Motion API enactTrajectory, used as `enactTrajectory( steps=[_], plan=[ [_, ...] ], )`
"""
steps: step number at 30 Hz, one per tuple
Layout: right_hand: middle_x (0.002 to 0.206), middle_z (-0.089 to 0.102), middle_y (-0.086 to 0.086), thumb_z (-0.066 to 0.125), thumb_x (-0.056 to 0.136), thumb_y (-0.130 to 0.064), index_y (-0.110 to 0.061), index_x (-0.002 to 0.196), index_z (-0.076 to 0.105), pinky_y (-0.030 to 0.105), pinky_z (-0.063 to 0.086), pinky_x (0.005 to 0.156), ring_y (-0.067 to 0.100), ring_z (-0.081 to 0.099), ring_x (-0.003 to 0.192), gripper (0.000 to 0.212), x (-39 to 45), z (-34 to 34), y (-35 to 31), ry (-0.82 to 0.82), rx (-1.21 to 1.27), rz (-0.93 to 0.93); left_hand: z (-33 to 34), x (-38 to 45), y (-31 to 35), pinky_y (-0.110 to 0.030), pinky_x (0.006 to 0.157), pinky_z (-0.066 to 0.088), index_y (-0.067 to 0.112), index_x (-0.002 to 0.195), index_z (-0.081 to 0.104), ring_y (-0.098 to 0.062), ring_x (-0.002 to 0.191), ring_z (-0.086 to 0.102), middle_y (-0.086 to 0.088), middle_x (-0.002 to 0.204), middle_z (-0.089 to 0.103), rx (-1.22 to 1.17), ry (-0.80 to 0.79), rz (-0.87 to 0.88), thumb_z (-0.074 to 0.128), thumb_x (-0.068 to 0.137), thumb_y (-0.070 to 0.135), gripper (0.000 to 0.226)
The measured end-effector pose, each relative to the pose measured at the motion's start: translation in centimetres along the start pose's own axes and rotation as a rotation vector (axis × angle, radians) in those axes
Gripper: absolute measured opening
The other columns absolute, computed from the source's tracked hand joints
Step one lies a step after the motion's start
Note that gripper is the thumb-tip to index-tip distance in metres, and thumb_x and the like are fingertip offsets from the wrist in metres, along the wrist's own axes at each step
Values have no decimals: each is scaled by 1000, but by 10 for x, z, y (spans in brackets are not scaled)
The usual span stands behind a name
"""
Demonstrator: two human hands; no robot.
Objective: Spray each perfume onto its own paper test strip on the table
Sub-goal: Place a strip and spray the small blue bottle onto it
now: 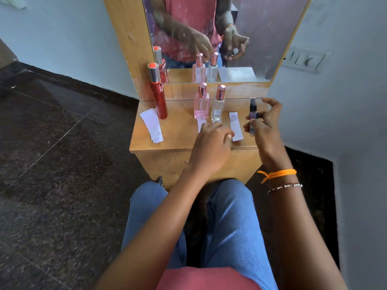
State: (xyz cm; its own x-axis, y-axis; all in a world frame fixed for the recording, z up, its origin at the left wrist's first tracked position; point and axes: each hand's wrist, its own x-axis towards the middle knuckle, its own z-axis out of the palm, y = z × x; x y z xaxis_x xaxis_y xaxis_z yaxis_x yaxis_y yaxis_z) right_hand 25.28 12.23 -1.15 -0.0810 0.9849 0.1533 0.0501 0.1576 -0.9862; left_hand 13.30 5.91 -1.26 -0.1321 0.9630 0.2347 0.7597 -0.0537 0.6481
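My right hand (265,122) grips a dark purple perfume bottle (253,114) above the right side of the wooden table (178,135), forefinger raised over its top. A white paper strip (236,126) with a damp patch lies just left of that bottle. My left hand (211,143) rests curled on the table, partly covering another strip (201,124). Behind it stand a pink bottle (201,103) and a clear bottle (218,105), both capped. A tall red bottle (158,93) stands at the left by a stack of strips (151,125).
A mirror (226,34) in a wooden frame rises behind the table and reflects the bottles and hands. A switch panel (303,58) is on the right wall. Dark stone floor lies to the left. My knees in blue jeans (230,222) are below the table's front.
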Motion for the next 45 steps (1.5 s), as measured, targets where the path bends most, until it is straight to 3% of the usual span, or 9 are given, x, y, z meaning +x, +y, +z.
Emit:
enactTrajectory(
  steps=[4,6,9,13,18,25,34,41,45],
  plan=[
    [92,56,4,46,87,9,-23,125,27,21,49,74,21,64,90,52,22,-1,5,12,14,-81,12,5,6,-42,96,40,12,122,59,-27,120,41,-3,125,58,178,-72,138,45,94,12,31],
    [91,59,6,49,87,8,-21,128,28,23,49,80,21,62,95,54,33,2,9,-3,21,-82,16,8,5,-45,107,30,14,130,53,-30,136,26,-2,139,48,284,-159,155,40,97,19,35],
    [93,60,9,51,86,8,-20,127,30,33,50,93,27,60,98,55,41,6,17,-54,-14,-85,18,10,3,-46,116,8,15,130,52,-32,144,6,0,147,40,362,-229,135,36,99,23,36],
    [83,54,1,50,86,11,-16,129,31,22,50,86,13,58,86,54,42,15,24,-74,-30,-93,19,7,-1,-48,117,-1,17,134,48,-31,145,5,3,145,44,382,-208,100,37,99,24,38],
    [87,60,-2,47,86,12,-18,128,32,25,50,87,10,60,88,54,42,20,31,-94,25,-87,18,6,-6,-50,116,-1,19,137,44,-29,145,5,5,146,41,382,-215,74,36,99,24,40],
    [99,63,8,49,88,8,-21,128,31,33,51,91,28,61,101,53,46,22,34,-142,-27,-81,20,2,-7,-52,116,2,18,136,47,-31,144,10,4,146,42,338,-181,41,39,98,22,39],
    [103,63,14,47,85,13,-15,131,31,18,49,89,19,63,99,57,46,20,36,-139,-139,-109,23,0,-5,-51,116,2,15,135,46,-32,143,14,0,146,41,348,-175,39,40,98,24,39],
    [106,63,11,49,85,11,-17,133,29,20,48,93,15,62,102,59,47,19,35,-160,-181,-84,24,-1,-4,-51,117,4,13,136,46,-32,142,15,-2,146,41,343,-168,25,40,98,22,39],
    [109,58,0,55,85,6,-14,131,32,15,48,88,4,60,101,55,36,16,30,-56,-191,-106,19,-4,-5,-45,115,19,13,133,49,-28,136,28,-4,141,48,272,-78,21,40,97,20,38]
  ],
)
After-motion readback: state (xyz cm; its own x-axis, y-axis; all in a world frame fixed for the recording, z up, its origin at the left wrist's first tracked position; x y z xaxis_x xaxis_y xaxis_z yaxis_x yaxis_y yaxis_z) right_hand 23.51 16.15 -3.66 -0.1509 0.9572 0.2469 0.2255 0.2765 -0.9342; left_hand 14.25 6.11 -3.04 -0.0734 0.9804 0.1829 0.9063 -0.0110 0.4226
